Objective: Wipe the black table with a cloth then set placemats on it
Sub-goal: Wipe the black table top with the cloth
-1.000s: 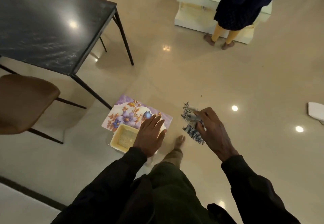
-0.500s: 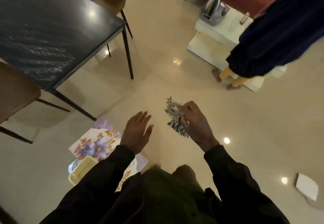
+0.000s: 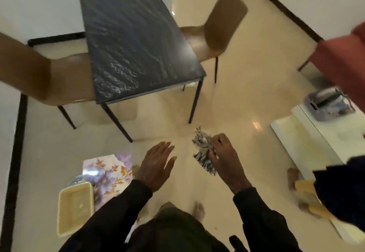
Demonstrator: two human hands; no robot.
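Note:
The black table (image 3: 134,46) stands ahead of me, its top bare and glossy. My right hand (image 3: 223,153) grips a bunched black-and-white fringed cloth (image 3: 201,149) in the air above the floor, short of the table's near edge. My left hand (image 3: 156,165) hovers flat with straight fingers and holds nothing. A floral placemat (image 3: 107,170) lies on the floor at the lower left, with a cream plastic tray (image 3: 75,208) resting partly on it.
A brown chair (image 3: 39,72) stands left of the table, another brown chair (image 3: 215,28) right of it. A low white stand (image 3: 308,137) carrying a grey tray (image 3: 327,103) is at right, beside a red seat (image 3: 341,58). Another person (image 3: 335,190) stands at the right edge.
The view has swung toward the table, which now shows whole in front. My hands have lifted away from the placemat and tray; the right still grips the cloth.

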